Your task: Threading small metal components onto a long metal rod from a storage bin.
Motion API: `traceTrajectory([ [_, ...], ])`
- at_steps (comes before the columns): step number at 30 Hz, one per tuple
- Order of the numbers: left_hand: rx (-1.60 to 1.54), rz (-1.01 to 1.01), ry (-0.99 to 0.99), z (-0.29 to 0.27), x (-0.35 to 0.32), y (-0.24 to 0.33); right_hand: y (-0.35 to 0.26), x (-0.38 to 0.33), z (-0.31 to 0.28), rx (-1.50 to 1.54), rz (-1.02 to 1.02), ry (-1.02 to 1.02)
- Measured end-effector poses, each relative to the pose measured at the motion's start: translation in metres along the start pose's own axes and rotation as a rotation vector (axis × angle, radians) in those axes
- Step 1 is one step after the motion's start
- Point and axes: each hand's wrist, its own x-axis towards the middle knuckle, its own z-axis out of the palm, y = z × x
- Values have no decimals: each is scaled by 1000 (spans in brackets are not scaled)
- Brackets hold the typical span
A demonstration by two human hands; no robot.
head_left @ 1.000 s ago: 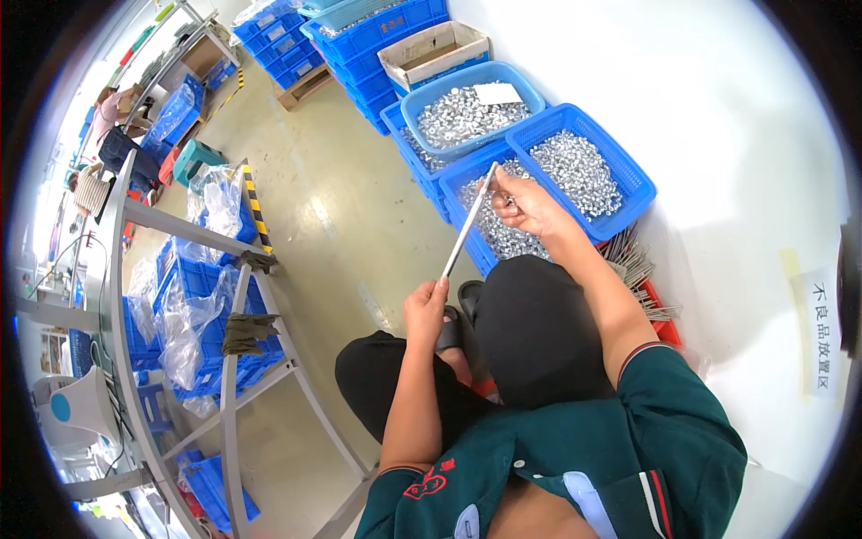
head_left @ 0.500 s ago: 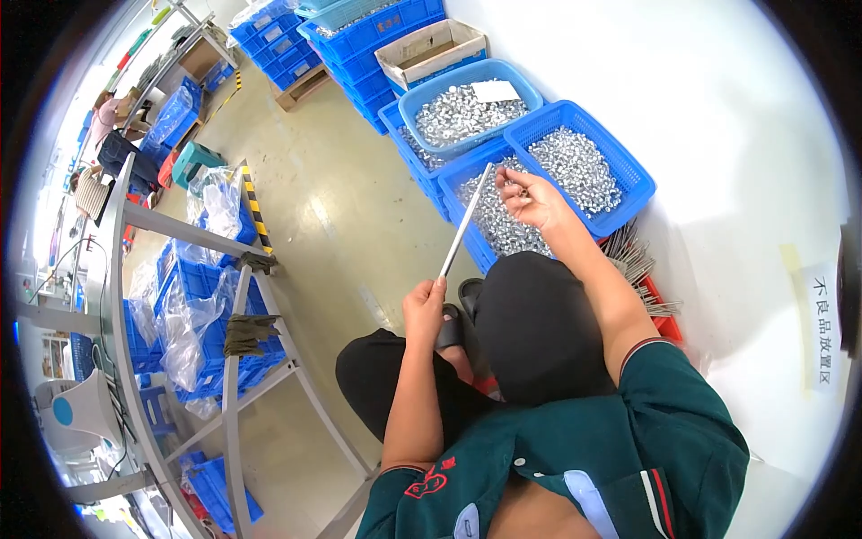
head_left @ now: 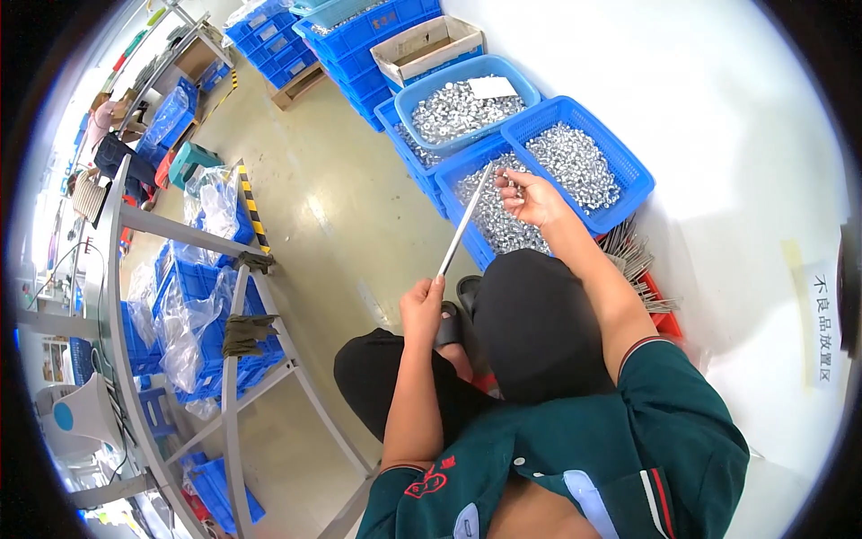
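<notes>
A thin straight metal rod [head_left: 465, 220] slants up and away from my left hand [head_left: 422, 305], which is closed round its lower end. Beside the rod's far tip is my right hand [head_left: 536, 199], palm partly turned up and fingers curled. What those fingers hold is too small to make out. Under the tip and the right hand lies a blue basket [head_left: 452, 205] of small shiny metal pieces resembling nuts. A second blue basket [head_left: 634, 196], full of similar pieces, sits to its right.
Beyond stand a light blue basin [head_left: 530, 85] of metal pieces, an open carton [head_left: 395, 70] and stacked blue crates [head_left: 350, 63]. A red tray [head_left: 663, 314] of thin rods lies by my right knee. Left is a metal frame [head_left: 232, 404]; two people work far left.
The view has shifted very slightly. My right fingers have moved a little near the rod's tip, while my left hand keeps hold of the rod in about the same position.
</notes>
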Motion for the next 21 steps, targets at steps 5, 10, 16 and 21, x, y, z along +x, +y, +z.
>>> traceTrajectory([
  [5,26,27,-11,2,-3,1,-7,-1,-7,78,8,-109],
  [10,75,35,-30,1,-7,8,-8,-5,0,51,42,-127],
  [16,78,25,-43,0,-8,8,-9,-9,11,-163,-34,-44],
  [21,86,21,-32,-2,-5,2,-16,-15,18,-576,-175,-77],
])
